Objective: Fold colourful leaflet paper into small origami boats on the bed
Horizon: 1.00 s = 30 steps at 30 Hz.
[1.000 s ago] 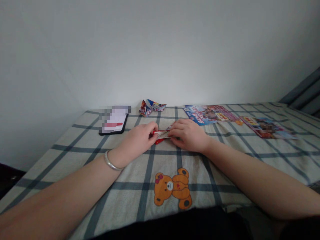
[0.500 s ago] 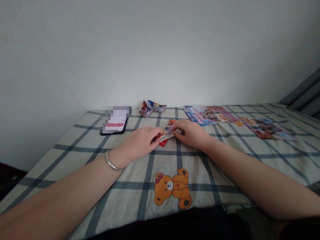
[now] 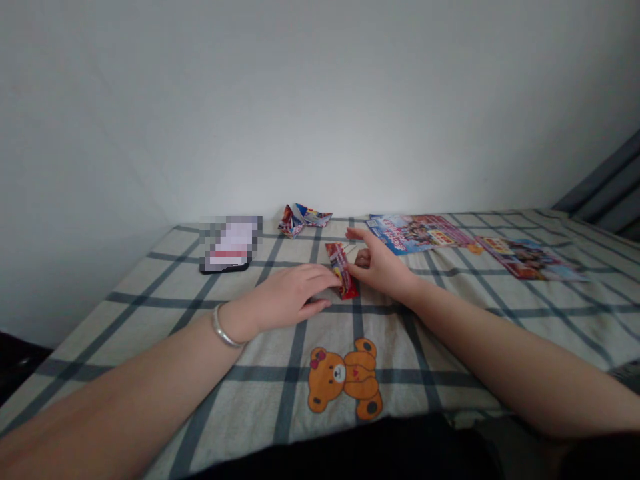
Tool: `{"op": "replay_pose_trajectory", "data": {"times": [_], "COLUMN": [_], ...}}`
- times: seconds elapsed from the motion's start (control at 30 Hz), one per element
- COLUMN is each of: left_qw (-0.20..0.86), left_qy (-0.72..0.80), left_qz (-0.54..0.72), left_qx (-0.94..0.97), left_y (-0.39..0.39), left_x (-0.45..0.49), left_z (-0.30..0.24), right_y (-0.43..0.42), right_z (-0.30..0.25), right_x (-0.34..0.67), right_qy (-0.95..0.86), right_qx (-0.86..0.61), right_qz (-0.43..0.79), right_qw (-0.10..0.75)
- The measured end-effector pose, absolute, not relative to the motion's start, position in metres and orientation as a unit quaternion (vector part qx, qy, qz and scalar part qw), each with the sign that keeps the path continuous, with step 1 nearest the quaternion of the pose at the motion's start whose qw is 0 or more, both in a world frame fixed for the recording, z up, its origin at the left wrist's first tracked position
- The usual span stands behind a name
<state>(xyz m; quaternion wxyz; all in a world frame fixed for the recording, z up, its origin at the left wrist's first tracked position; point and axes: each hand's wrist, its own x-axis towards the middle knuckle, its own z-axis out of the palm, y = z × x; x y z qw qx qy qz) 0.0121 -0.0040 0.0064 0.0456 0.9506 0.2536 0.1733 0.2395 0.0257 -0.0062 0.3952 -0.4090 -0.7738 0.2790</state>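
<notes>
A folded strip of red printed paper (image 3: 342, 269) lies on the checked bed sheet (image 3: 450, 313) between my hands. My left hand (image 3: 293, 297), with a silver bangle (image 3: 221, 327) on its wrist, lies flat with its fingers stretched out, and the fingertips touch the strip's left edge. My right hand (image 3: 379, 265) rests just right of the strip. Its thumb touches the paper, its index finger points away towards the wall, and the other fingers are loosely curled. Neither hand grips the strip.
A black phone (image 3: 227, 248) lies at the back left. A folded paper shape (image 3: 301, 218) sits by the white wall. Two colourful leaflets (image 3: 419, 231) (image 3: 527, 257) lie at the back right. An orange bear (image 3: 346, 377) is printed on the sheet near me.
The paper was pinched between both hands and lifted at an angle. Now it lies flat as a narrow strip, and both hands have opened and rest beside it.
</notes>
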Motion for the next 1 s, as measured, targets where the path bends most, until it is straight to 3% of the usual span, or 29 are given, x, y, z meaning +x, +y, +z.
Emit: {"op": "replay_pose_trajectory", "data": {"times": [0.27,0.53,0.67,1.0], "left_qw": [0.007,-0.01,-0.027,-0.05], "left_qy": [0.261,0.342,0.367,0.374], "left_qz": [0.151,0.244,0.293,0.252], "left_qx": [0.953,0.907,0.883,0.891], "left_y": [-0.001,0.0,0.001,0.0], "left_x": [0.011,0.01,0.008,0.009], "left_z": [0.003,0.001,0.0,0.001], "right_y": [0.029,0.02,0.018,0.02], "right_z": [-0.01,0.003,0.008,0.002], "right_x": [0.241,0.247,0.247,0.247], "right_qy": [-0.749,-0.884,-0.898,-0.906], "right_qx": [-0.35,-0.309,-0.288,-0.271], "right_qz": [0.427,0.223,0.22,0.204], "right_qw": [0.366,0.27,0.25,0.253]}}
